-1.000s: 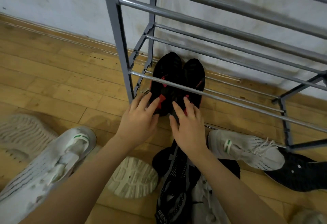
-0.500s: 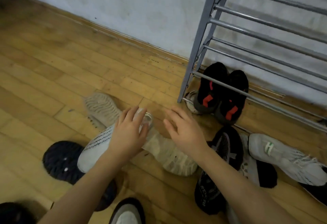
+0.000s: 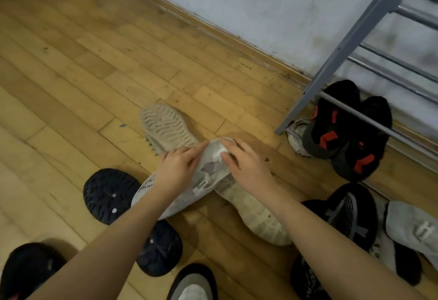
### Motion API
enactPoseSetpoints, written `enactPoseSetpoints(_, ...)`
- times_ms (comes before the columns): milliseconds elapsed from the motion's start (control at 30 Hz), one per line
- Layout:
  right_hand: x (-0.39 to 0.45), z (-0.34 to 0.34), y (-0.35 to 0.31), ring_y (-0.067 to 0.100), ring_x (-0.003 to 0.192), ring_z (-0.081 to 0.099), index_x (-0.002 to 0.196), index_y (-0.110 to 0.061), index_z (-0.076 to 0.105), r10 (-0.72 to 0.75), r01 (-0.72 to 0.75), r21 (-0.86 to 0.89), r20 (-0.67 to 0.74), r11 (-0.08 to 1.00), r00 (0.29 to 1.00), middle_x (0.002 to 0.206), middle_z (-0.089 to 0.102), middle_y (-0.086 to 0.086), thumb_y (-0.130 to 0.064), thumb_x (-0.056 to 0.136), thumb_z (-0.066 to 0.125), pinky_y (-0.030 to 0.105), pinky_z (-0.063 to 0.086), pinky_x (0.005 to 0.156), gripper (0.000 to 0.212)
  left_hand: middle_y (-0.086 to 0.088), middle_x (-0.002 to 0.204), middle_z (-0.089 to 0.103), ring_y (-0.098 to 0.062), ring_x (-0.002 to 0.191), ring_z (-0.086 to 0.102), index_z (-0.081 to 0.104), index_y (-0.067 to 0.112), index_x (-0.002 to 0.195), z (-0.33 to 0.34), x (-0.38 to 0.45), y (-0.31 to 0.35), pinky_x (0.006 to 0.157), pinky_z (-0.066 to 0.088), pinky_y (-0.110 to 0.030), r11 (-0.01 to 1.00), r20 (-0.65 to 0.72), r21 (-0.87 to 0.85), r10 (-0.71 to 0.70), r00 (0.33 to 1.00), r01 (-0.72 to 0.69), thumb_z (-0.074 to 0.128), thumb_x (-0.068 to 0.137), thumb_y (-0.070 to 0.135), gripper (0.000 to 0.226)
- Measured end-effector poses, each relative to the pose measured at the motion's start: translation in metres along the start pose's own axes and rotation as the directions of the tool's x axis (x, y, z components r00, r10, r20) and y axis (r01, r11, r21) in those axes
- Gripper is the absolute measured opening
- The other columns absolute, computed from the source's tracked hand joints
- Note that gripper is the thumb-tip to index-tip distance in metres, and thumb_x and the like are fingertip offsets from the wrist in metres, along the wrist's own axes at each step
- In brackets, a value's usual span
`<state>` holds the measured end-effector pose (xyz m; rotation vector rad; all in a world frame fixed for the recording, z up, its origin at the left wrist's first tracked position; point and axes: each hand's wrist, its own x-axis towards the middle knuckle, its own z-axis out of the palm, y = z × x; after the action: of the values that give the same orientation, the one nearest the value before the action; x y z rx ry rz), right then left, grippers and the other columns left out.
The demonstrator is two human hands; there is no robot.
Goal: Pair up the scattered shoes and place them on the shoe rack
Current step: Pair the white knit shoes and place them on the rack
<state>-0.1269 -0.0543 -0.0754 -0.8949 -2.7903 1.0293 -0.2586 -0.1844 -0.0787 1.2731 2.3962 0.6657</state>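
A white sneaker (image 3: pixel 207 178) with a green mark lies across pale upturned soles on the wooden floor. My left hand (image 3: pixel 177 167) rests on its side with the fingers stretched along it. My right hand (image 3: pixel 246 167) pinches its heel end between thumb and fingers. A black pair with red marks (image 3: pixel 343 133) stands on the lowest bars of the grey shoe rack (image 3: pixel 350 45) at the right. A second white sneaker with a green tab (image 3: pixel 417 226) lies at the right edge.
A pale ribbed sole (image 3: pixel 168 129) and another pale sole (image 3: pixel 258 216) show under the white sneaker. A black shoe (image 3: pixel 111 195) lies sole up at the left. A black-and-grey mesh shoe (image 3: pixel 348 212) lies right. More dark shoes (image 3: pixel 28 269) lie near the bottom edge.
Both hands have left the black pair on the rack and moved left to the white sneaker. My view has swung left and down with them.
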Motion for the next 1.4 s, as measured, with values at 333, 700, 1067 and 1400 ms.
enactPoseSetpoints(333, -0.064, -0.017, 0.010, 0.022, 0.087, 0.055, 0.133, -0.029, 0.047, -0.014, -0.023, -0.159, -0.224, 0.987, 0.974, 0.110, 0.052, 0.006, -0.035, 0.096, 0.043, 0.042, 0.045, 0.080, 0.038, -0.002, 0.092, 0.072, -0.022, 0.084, 0.065, 0.070, 0.013, 0.103, 0.005, -0.015, 0.034, 0.078, 0.048, -0.049, 0.975, -0.174, -0.165, 0.118, 0.978, -0.147, 0.056, 0.091, 0.011, 0.019)
enactPoseSetpoints(700, -0.188, -0.081, 0.058, 0.012, 0.105, 0.050, 0.128, -0.035, 0.046, 0.196, -0.270, -0.164, -0.365, 0.949, 0.910, 0.121, 0.056, -0.007, -0.046, 0.096, 0.036, 0.031, 0.021, 0.084, 0.035, 0.001, 0.073, 0.072, -0.018, 0.068, 0.067, 0.074, 0.016, 0.093, 0.041, -0.029, 0.156, 0.065, 0.032, -0.032, 0.814, -0.160, -0.036, 0.569, 0.807, -0.580, 0.060, 0.083, 0.011, 0.017)
enactPoseSetpoints(1067, -0.323, -0.108, 0.136, 0.014, 0.087, 0.060, 0.116, -0.027, 0.060, 0.331, -0.489, -0.084, -0.636, 0.868, 0.697, 0.103, 0.065, -0.007, -0.035, 0.093, 0.044, 0.033, 0.026, 0.075, 0.029, 0.004, 0.076, 0.072, -0.017, 0.065, 0.065, 0.073, 0.016, 0.090, 0.127, -0.063, 0.294, 0.062, 0.041, -0.035, 0.517, -0.014, -0.102, 0.853, 0.521, -0.850, 0.063, 0.086, 0.024, 0.013)
enactPoseSetpoints(1400, -0.338, -0.076, 0.173, 0.020, 0.095, 0.057, 0.117, -0.024, 0.059, 0.509, -0.513, 0.108, -0.407, 0.852, 0.759, 0.108, 0.063, -0.001, -0.035, 0.095, 0.046, 0.036, 0.042, 0.083, 0.028, -0.004, 0.104, 0.067, -0.029, 0.099, 0.058, 0.068, 0.017, 0.105, 0.164, -0.076, 0.288, 0.089, 0.038, -0.042, 0.688, 0.254, 0.096, 0.682, 0.686, -0.719, 0.052, 0.083, 0.053, 0.045)
